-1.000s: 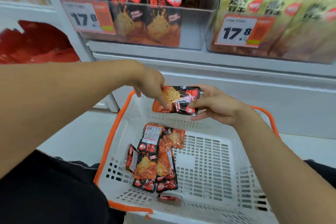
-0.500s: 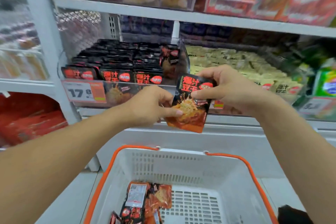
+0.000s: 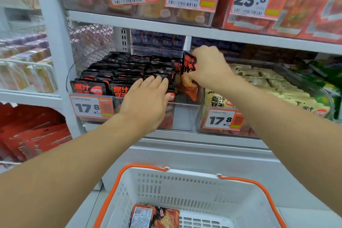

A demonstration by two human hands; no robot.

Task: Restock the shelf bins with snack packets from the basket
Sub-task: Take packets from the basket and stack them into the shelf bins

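While the right hand (image 3: 209,68) pinches a snack packet (image 3: 188,76) upright at the right end of the clear bin (image 3: 185,114), the flat left hand (image 3: 148,102) presses the rows aside, so seating it comes next, more waiting in the basket (image 3: 185,187).

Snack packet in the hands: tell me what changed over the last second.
The snack packet went up from over the basket into the right end of the clear bin. The right hand still grips it; the left hand let go and now lies flat on the shelved packets. More packets remain in the basket.
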